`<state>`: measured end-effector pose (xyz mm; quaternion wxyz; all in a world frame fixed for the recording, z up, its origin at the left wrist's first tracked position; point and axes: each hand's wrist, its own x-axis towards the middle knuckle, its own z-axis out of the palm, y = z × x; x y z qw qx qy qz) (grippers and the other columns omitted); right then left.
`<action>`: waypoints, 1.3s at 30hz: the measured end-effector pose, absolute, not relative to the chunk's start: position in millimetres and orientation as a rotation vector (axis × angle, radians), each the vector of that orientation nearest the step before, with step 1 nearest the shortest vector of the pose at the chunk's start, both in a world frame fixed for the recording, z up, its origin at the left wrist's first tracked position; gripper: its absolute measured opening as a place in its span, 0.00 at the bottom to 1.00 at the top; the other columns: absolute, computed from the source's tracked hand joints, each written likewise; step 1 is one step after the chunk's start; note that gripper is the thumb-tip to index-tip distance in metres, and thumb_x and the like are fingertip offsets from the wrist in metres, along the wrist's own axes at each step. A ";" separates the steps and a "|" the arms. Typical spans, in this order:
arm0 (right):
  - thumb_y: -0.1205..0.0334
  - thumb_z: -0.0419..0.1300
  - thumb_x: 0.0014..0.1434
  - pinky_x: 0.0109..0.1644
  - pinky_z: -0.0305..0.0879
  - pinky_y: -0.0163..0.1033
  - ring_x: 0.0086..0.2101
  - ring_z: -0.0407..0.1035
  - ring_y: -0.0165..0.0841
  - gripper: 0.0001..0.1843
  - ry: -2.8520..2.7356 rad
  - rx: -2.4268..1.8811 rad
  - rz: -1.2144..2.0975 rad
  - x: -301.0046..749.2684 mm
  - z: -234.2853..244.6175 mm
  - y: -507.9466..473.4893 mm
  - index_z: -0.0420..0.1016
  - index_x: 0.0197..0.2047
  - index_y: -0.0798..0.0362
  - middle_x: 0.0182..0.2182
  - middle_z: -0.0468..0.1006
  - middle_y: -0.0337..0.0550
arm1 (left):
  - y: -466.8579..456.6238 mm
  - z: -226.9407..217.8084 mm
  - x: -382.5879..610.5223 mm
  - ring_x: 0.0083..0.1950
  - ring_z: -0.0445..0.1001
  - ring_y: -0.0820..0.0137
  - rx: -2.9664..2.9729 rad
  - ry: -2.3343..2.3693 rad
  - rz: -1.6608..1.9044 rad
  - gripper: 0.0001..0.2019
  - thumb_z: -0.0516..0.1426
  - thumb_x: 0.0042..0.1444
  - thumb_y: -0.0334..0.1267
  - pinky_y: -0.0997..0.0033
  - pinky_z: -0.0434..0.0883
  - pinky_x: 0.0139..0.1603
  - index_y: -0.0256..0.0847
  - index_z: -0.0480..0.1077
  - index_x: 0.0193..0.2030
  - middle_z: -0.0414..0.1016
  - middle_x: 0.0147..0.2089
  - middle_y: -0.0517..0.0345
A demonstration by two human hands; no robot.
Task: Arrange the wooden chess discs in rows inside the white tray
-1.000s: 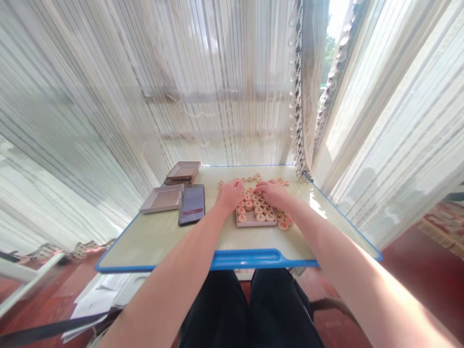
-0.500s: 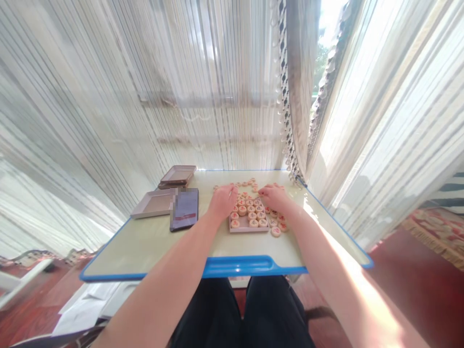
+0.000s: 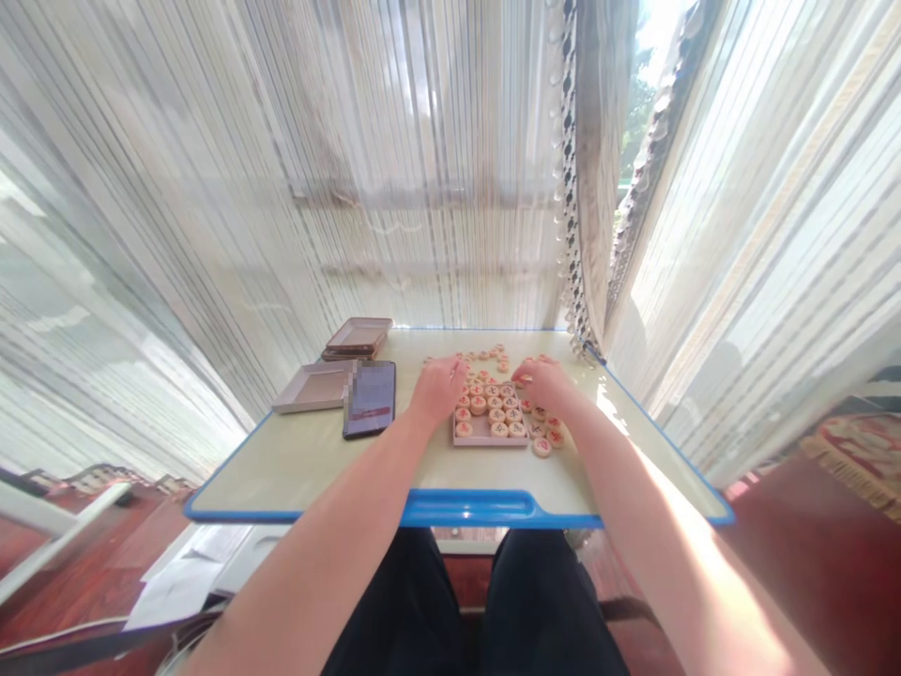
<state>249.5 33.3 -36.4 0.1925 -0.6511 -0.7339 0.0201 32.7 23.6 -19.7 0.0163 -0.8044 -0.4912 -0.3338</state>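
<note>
A shallow open box (image 3: 480, 438) stands on the table and holds rows of round wooden Chinese chess pieces (image 3: 479, 404) with red and dark characters. Its front row has a gap. At the box's back left corner is my left hand (image 3: 440, 387), its fingers bent together; what they hold, if anything, is hidden. My right hand (image 3: 547, 383) is beyond the back right corner, palm down over loose pieces, fingers curled and pressed together. I cannot make out whether a piece is between them. More loose Chinese chess pieces (image 3: 542, 446) lie along the box's right side.
Several more pieces (image 3: 484, 355) are scattered behind the box. To the left lie a phone (image 3: 370, 402), an open shallow tray (image 3: 310, 399) and stacked box parts (image 3: 358, 334). The table (image 3: 267, 479) has a blue rim; fringed curtains (image 3: 422, 188) hang behind it.
The whole view has shifted slightly, so the table appears further right. My right hand has drawn a little to the right, away from the box's back corner. My left hand stays by the box.
</note>
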 end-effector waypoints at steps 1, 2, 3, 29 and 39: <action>0.73 0.52 0.53 0.49 0.60 0.40 0.43 0.69 0.37 0.18 -2.038 -1.839 0.078 249.4 -35.6 33.1 0.79 0.40 0.47 0.38 0.79 0.44 | 23.9 -19.9 32.5 0.39 0.71 0.66 -2.498 -1.522 -1.048 0.18 0.42 0.63 0.37 0.68 0.66 0.44 0.39 0.70 0.29 0.75 0.33 0.52; 0.74 0.52 0.53 0.49 0.60 0.39 0.43 0.69 0.36 0.19 -2.023 -1.844 0.078 249.4 -34.6 32.8 0.78 0.41 0.48 0.39 0.78 0.44 | 24.4 -20.3 32.4 0.39 0.72 0.66 -2.494 -1.518 -1.065 0.17 0.42 0.62 0.37 0.68 0.66 0.44 0.39 0.70 0.31 0.75 0.33 0.52; 0.74 0.52 0.53 0.49 0.60 0.38 0.44 0.69 0.35 0.19 -2.015 -1.840 0.062 249.4 -33.5 32.5 0.78 0.42 0.48 0.41 0.78 0.44 | 24.9 -20.7 32.3 0.39 0.72 0.66 -2.488 -1.515 -1.085 0.16 0.43 0.62 0.37 0.68 0.67 0.44 0.39 0.71 0.32 0.75 0.34 0.52; 0.60 0.57 0.55 0.49 0.60 0.40 0.44 0.70 0.38 0.12 -2.060 -1.805 0.072 253.4 -35.8 32.0 0.77 0.41 0.51 0.41 0.78 0.47 | 25.9 -23.1 31.6 0.45 0.72 0.64 -2.505 -1.476 -1.050 0.12 0.49 0.57 0.34 0.64 0.68 0.50 0.37 0.73 0.39 0.77 0.38 0.51; 0.59 0.59 0.52 0.44 0.62 0.38 0.39 0.68 0.34 0.11 -1.935 -1.612 0.157 239.5 -16.1 13.1 0.77 0.38 0.52 0.37 0.77 0.44 | 24.7 -21.8 31.4 0.45 0.73 0.64 -2.517 -1.539 -1.001 0.12 0.50 0.53 0.30 0.65 0.69 0.50 0.38 0.74 0.37 0.77 0.38 0.51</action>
